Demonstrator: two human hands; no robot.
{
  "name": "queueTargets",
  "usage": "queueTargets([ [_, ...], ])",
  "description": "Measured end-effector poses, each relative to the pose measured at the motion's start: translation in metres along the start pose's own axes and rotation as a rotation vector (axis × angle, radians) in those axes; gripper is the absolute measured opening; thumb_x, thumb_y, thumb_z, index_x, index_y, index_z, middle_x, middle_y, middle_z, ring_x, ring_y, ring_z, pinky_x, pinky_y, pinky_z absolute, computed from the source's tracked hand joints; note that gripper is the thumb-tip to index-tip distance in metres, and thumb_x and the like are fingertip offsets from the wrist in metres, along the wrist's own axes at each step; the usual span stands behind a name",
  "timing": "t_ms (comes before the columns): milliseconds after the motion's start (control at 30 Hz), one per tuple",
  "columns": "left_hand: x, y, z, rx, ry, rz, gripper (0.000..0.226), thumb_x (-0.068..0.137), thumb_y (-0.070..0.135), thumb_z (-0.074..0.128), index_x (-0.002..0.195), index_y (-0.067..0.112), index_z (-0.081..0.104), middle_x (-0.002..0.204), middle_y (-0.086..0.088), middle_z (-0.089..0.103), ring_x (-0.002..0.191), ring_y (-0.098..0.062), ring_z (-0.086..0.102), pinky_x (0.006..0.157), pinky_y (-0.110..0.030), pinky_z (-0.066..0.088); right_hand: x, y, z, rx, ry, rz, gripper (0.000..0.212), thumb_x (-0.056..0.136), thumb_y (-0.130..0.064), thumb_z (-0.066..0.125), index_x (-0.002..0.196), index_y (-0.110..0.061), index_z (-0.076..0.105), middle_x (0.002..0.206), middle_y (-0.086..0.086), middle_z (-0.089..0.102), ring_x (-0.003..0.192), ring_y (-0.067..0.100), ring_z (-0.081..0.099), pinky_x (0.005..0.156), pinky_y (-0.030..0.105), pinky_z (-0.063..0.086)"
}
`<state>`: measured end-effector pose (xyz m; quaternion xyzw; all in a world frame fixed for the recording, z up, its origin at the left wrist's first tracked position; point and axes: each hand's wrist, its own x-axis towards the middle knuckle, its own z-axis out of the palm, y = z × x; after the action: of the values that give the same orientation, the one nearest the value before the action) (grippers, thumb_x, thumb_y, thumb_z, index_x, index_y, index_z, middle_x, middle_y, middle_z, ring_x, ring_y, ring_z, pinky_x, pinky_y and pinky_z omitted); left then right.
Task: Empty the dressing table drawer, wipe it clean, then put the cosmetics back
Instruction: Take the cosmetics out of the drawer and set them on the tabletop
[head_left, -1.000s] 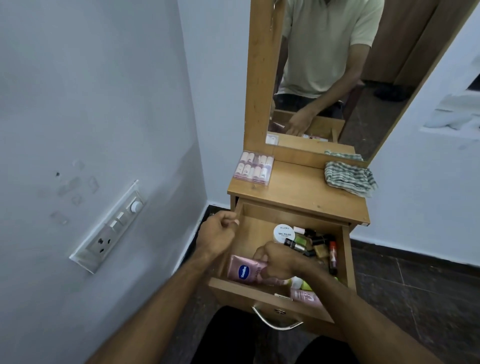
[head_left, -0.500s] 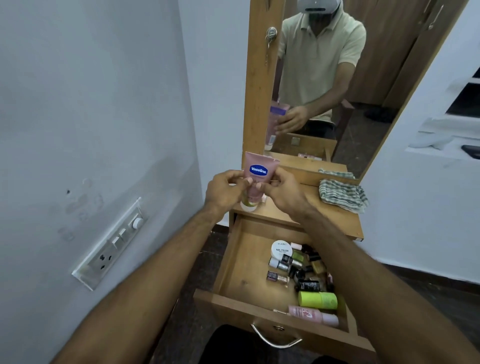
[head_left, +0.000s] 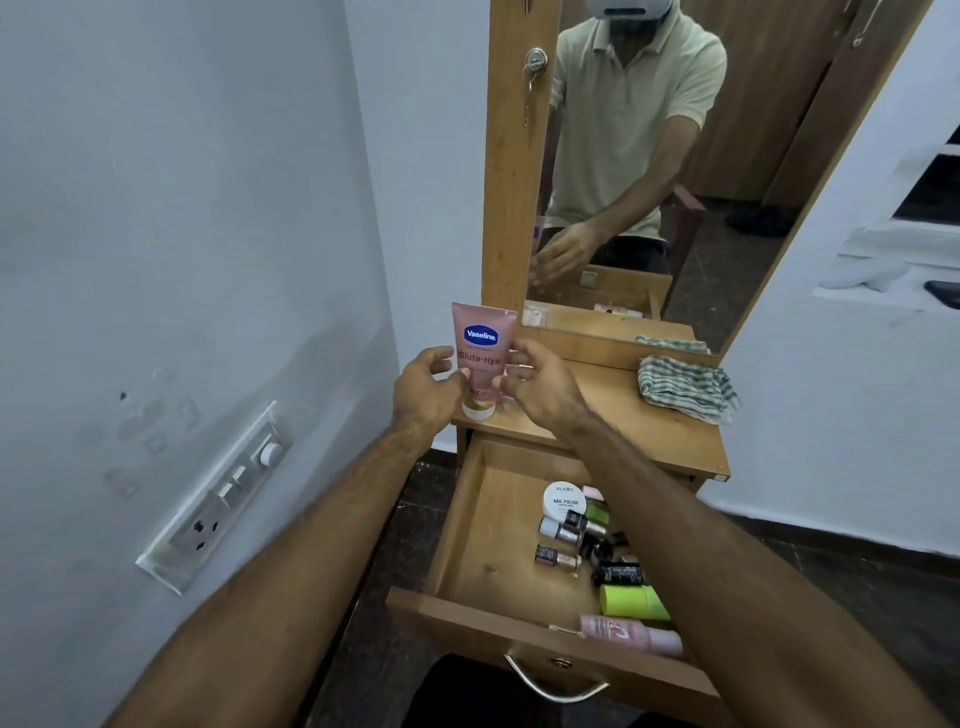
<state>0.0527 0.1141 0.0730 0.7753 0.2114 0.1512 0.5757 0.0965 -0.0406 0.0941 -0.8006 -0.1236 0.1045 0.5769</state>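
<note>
Fingers of our left hand (head_left: 423, 392) and right hand (head_left: 540, 387) curl in from either side of the pink lotion tube (head_left: 480, 358), which stands cap-down at the near left corner of the tabletop (head_left: 623, 415). The left thumb and fingertips touch the tube's lower edge; the right fingers sit just beside or lightly against its other side, and we cannot tell how firm either hold is. We judge the step in hand to be setting this tube down upright as part of emptying the drawer. To do it well, we should make sure the white cap sits flat on the wood before letting go, since a tall soft tube on a small cap will tip easily, and then draw both hands straight apart rather than brushing past it. It stands near the table edge, so nudging it a little toward the mirror (head_left: 675, 182) would be safer and would leave room for what follows. Farther right on the tabletop lies the striped cloth (head_left: 685, 387), ready for wiping. Below, the open drawer (head_left: 493, 545) holds plenty on its right side: a round white nail polish jar (head_left: 564, 501), several small bottles (head_left: 558, 556), a bright green container (head_left: 631, 601) and a pink tube (head_left: 631, 633) along the front. The drawer's left half is bare wood, so we judge the emptying barely begun.
</note>
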Motion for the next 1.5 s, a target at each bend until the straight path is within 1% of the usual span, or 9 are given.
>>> queueTargets([
  [133, -0.044, -0.021, 0.001, -0.015, 0.101, 0.031, 0.031, 0.094, 0.024, 0.069, 0.125, 0.023, 0.063, 0.119, 0.008, 0.066, 0.11, -0.015, 0.063, 0.095, -0.034, 0.055, -0.033, 0.026, -0.025, -0.25, 0.118, 0.013, 0.02, 0.092, -0.01, 0.068, 0.106, -0.025, 0.067, 0.094, -0.008, 0.07, 0.079, 0.009, 0.067, 0.067, 0.026, 0.058],
  [233, -0.083, -0.056, 0.019, 0.15, -0.104, 0.108, 0.02, 0.091, 0.031, 0.07, 0.111, 0.034, 0.067, 0.103, 0.017, 0.069, 0.097, -0.008, 0.066, 0.091, -0.04, 0.057, -0.068, 0.061, -0.033, -0.643, -0.151, 0.132, 0.013, 0.088, -0.018, 0.066, 0.086, -0.031, 0.067, 0.092, -0.01, 0.074, 0.086, 0.012, 0.07, 0.081, 0.037, 0.06],
  [400, -0.102, -0.08, 0.041, 0.627, -0.259, 0.3, 0.032, 0.09, 0.038, 0.065, 0.121, 0.034, 0.064, 0.127, 0.012, 0.063, 0.12, -0.011, 0.056, 0.112, -0.041, 0.034, -0.111, 0.104, -0.015, -1.123, -0.285, 0.175, 0.035, 0.093, -0.021, 0.059, 0.125, -0.031, 0.066, 0.126, 0.003, 0.067, 0.117, 0.027, 0.063, 0.09, 0.033, 0.05],
  [567, -0.111, -0.094, 0.04, 0.931, -0.406, 0.347, 0.04, 0.093, 0.041, 0.061, 0.132, 0.033, 0.059, 0.139, 0.011, 0.056, 0.132, -0.011, 0.046, 0.121, -0.042, 0.007, -0.123, 0.127, 0.002, -1.278, -0.292, 0.129, 0.035, 0.096, -0.008, 0.049, 0.128, -0.02, 0.06, 0.126, 0.007, 0.067, 0.118, 0.03, 0.064, 0.089, 0.039, 0.052],
  [867, -0.115, -0.098, 0.041, 0.894, -0.522, 0.576, 0.048, 0.092, 0.04, 0.056, 0.14, 0.038, 0.053, 0.132, 0.016, 0.064, 0.13, -0.005, 0.049, 0.121, -0.051, -0.008, -0.117, 0.134, -0.012, -0.711, -0.165, 0.208, 0.041, 0.082, -0.045, 0.076, 0.114, -0.031, 0.053, 0.094, -0.005, 0.074, 0.096, 0.019, 0.067, 0.082, 0.038, 0.053],
  [933, -0.115, -0.099, 0.042, 0.824, -0.507, 0.583, 0.046, 0.097, 0.042, 0.052, 0.142, 0.035, 0.051, 0.135, 0.015, 0.063, 0.131, -0.005, 0.049, 0.12, -0.045, -0.007, -0.118, 0.134, -0.017, -0.529, -0.157, 0.196, 0.038, 0.081, -0.041, 0.08, 0.105, -0.029, 0.052, 0.081, -0.007, 0.076, 0.087, 0.014, 0.069, 0.082, 0.04, 0.055],
  [1100, -0.113, -0.101, 0.041, 0.747, -0.442, 0.587, 0.044, 0.099, 0.047, 0.044, 0.139, 0.033, 0.056, 0.13, 0.014, 0.066, 0.124, -0.007, 0.054, 0.118, -0.045, 0.004, -0.124, 0.128, -0.029, 0.001, -0.131, 0.326, 0.036, 0.079, -0.002, 0.083, 0.105, -0.013, 0.06, 0.095, 0.008, 0.072, 0.088, 0.024, 0.072, 0.079, 0.041, 0.059],
  [1233, -0.112, -0.104, 0.043, 0.758, -0.409, 0.621, 0.04, 0.101, 0.046, 0.039, 0.134, 0.035, 0.059, 0.125, 0.016, 0.068, 0.118, -0.006, 0.057, 0.115, -0.043, 0.009, -0.129, 0.129, -0.031, 0.044, -0.078, 0.349, 0.04, 0.076, 0.008, 0.082, 0.107, -0.008, 0.063, 0.091, 0.005, 0.068, 0.085, 0.015, 0.067, 0.076, 0.033, 0.058],
  [1500, -0.11, -0.104, 0.045, 0.778, -0.283, 0.775, 0.042, 0.101, 0.043, 0.034, 0.128, 0.033, 0.065, 0.114, 0.015, 0.072, 0.11, -0.005, 0.06, 0.113, -0.037, 0.016, -0.127, 0.129, -0.03, -0.078, -0.135, 0.312, 0.047, 0.08, -0.011, 0.085, 0.122, -0.017, 0.064, 0.096, -0.001, 0.078, 0.097, 0.009, 0.072, 0.09, 0.029, 0.057],
])
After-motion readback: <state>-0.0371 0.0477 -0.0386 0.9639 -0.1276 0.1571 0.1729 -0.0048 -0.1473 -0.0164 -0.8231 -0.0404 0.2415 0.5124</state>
